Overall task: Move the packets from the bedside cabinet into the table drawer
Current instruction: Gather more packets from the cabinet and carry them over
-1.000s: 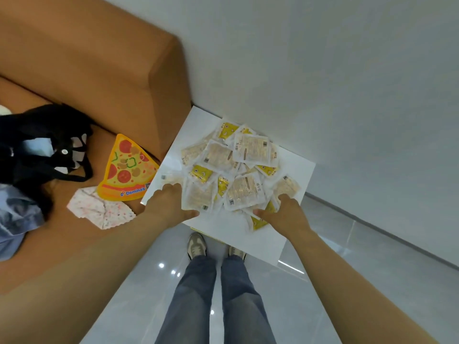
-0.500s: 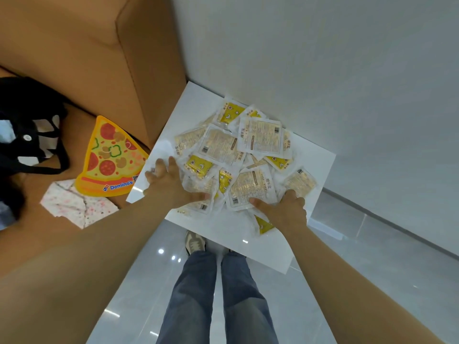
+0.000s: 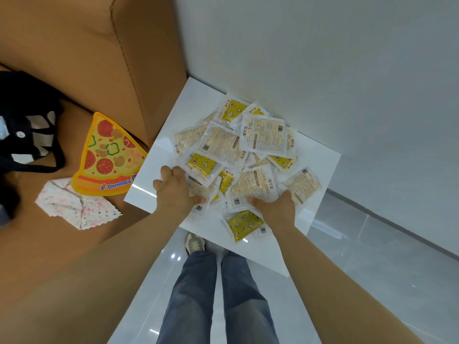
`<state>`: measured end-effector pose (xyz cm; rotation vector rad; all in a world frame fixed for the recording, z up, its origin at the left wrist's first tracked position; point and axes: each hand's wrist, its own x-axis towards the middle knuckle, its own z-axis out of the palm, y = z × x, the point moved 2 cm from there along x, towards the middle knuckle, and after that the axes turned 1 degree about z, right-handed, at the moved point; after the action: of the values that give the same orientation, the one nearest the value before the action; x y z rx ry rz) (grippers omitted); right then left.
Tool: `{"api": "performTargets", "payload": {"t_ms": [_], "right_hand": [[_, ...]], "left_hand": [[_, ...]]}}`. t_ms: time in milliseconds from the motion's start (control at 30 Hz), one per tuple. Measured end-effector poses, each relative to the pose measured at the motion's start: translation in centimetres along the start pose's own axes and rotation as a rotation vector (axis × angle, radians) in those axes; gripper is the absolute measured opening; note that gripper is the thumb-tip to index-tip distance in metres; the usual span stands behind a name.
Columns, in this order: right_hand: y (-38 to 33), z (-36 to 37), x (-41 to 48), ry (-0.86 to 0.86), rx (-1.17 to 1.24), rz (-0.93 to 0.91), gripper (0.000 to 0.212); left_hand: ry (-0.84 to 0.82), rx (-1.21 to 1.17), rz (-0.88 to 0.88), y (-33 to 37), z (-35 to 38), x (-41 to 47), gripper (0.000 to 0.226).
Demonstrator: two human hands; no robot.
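Clasping packets (image 3: 263,136) on bedside cabinet (image 3: 198,103): left grip (image 3: 173,192), right grip (image 3: 275,209).

The packets (image 3: 248,155) were small flat sachets — some yellow with little pictures, others pale with print and a barcode. They lay overlapping in a loose heap on the white bedside cabinet (image 3: 196,103), one yellow packet (image 3: 246,224) at the heap's near edge.

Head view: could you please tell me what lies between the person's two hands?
Overlapping yellow and white plastic packets fill the gap between left hand and right hand, in the head view.
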<state>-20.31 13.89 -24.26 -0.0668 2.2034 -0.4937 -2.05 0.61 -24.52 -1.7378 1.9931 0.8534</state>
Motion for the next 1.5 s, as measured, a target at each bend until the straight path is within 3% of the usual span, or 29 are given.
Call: {"api": "performTargets", "payload": {"t_ms": [133,367,633,767,867,1033,1233,1500], "right_hand": [[-0.4,-0.4,-0.6,0.001,0.158,0.015,0.057],[0.2,-0.6,-0.9,0.001,0.202,0.003,0.032],[1.4,-3.3,-4.3,-0.069,0.344,-0.022,0.04],[2.4,-3.2,-5.7,-0.138,0.236,-0.036,0.028],[3.0,-1.4,-5.5,-0.148,0.05,-0.082,0.034],[2.6,1.1,-4.3,0.004,-0.156,-0.16,0.045],[2.3,2.2,-3.5,-0.03,-0.072,-0.137,0.03],[2.6,3.3,-2.4,0.018,-0.174,-0.135,0.022]], "left_hand": [[-0.021,-0.002,0.007,-0.2,-0.2,0.2,0.081],[-0.059,-0.024,-0.011,-0.6,-0.5,0.6,0.087],[-0.103,-0.133,-0.016,-1.7,-1.6,-0.3,0.074],[-0.166,-0.2,-0.03,-2.3,-1.6,-0.6,0.07],[-0.173,-0.208,-0.045,-2.5,-1.5,-0.8,0.068],[-0.184,-0.24,-0.044,-2.6,-1.2,-0.7,0.068],[-0.234,-0.263,-0.047,-2.6,-1.0,-1.3,0.067],[-0.222,-0.23,-0.061,-2.4,-1.5,-2.8,0.061]]}}
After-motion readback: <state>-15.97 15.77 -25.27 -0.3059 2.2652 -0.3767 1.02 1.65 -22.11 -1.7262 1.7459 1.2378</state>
